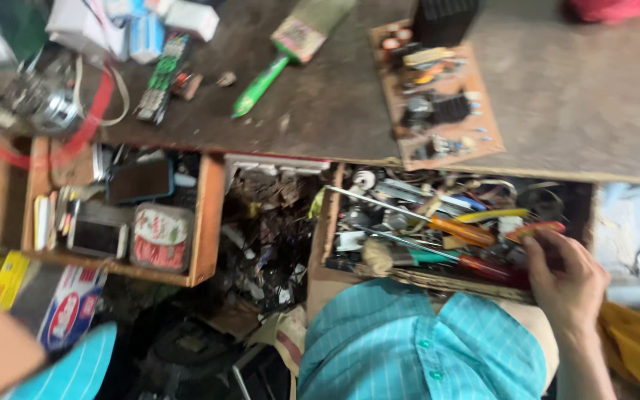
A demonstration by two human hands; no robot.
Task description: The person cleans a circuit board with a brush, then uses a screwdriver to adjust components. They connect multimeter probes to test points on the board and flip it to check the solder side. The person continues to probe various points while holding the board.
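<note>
Screwdriver: a slim red-handled screwdriver [533, 230] is lying in the open wooden tool drawer [320, 244] under the surface [572, 96].
Right hand [568, 278]: fingers are curling narrowly at it; grip unclear.
Left hand: out of view.
Risk: tangled tools are likely snagging, spilling.

Repair workshop, tool-filled drawer [438, 230], circuit board [438, 96], worn workbench [572, 96]

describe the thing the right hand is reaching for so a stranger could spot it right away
Start at the open drawer full of tools under the front edge of the workbench. Go to its right end, where the right hand reaches in. Its fingertips touch a screwdriver with a red and yellow handle, shorter and further right than the orange-handled screwdriver lying slantwise mid-drawer.
</note>
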